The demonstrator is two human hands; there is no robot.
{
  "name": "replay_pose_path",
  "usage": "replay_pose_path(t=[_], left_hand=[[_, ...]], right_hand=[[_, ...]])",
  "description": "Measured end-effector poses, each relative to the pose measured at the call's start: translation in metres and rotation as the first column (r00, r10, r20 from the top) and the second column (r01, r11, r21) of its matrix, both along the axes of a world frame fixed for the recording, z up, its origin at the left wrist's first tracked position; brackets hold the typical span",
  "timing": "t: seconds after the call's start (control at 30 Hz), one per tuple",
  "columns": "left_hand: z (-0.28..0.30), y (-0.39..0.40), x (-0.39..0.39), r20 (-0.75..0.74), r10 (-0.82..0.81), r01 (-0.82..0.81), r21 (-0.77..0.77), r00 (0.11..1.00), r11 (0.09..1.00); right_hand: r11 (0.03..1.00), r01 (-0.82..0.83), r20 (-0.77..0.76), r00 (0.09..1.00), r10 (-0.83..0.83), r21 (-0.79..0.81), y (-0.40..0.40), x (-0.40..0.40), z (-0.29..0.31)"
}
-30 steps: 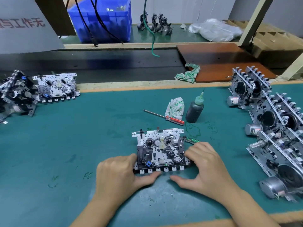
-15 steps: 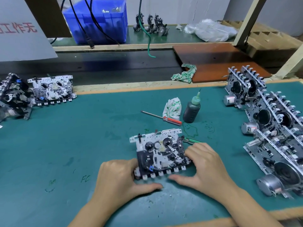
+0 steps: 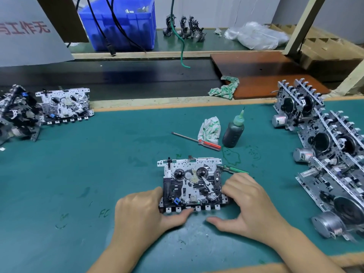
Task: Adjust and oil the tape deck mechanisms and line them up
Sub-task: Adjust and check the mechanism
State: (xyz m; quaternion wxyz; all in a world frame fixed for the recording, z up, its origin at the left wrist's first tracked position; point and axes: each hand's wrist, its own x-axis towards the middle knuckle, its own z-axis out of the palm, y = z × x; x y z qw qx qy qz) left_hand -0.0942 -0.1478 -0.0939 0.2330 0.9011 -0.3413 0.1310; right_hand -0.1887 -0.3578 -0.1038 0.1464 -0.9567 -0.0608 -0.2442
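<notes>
While the tape deck mechanism [image 3: 192, 183] lies flat on the green surface [image 3: 98, 164], the left hand [image 3: 141, 211] grips its left edge with the thumb under the front row of tabs, and the right hand [image 3: 248, 201] grips its right edge with curled fingers. Behind it stands a dark oil bottle [image 3: 233, 132] with a green nozzle, beside a red-handled screwdriver [image 3: 197, 141]. A blue bin [image 3: 122, 22] at the back holds small metal parts.
</notes>
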Motion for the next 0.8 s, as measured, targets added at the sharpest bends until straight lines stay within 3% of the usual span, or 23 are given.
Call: replay_pose_path(t=[0.23,0.4,0.8], left_hand=[[-0.001,0.007,0.01,-0.084,-0.185,0.186,0.002,0.979,0.983],[-0.001,0.011,0.008,-0.029,-0.335,0.334,-0.018,0.942,0.942],[-0.003,0.011,0.006,0.013,-0.191,0.191,-0.014,0.982,0.982]], right_hand=[[0.995,0.084,0.051,0.995,-0.082,-0.044,0.003,-0.002,-0.002],[0.99,0.136,0.077,0.988,-0.133,-0.031,0.004,-0.002,0.0],[0.998,0.029,0.002,1.0,-0.029,-0.056,-0.001,-0.003,0.001]])
